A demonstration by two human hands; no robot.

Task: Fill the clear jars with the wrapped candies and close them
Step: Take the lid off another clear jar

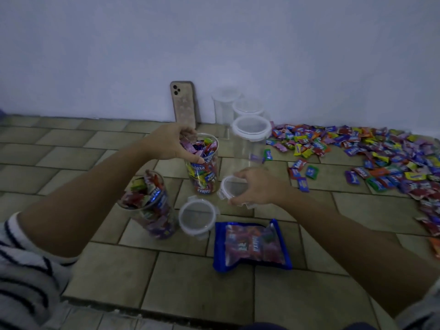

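Two clear jars stand full of wrapped candies on the tiled floor. My left hand (172, 144) grips the rim of the farther full jar (206, 173), thumb on its side. The nearer full jar (152, 206) stands open at the lower left. My right hand (256, 186) holds a clear lid (232, 186) just right of the farther jar. A second clear lid (197, 216) lies flat on the floor between the jars and the bag. An empty lidded jar (252, 139) stands behind, and two more clear jars (226, 103) are by the wall.
A large spread of loose wrapped candies (381, 158) covers the floor at the right. A blue candy bag (252, 244) lies in front of me. A phone (184, 104) leans upright against the wall. My striped sleeve (21, 270) fills the lower left.
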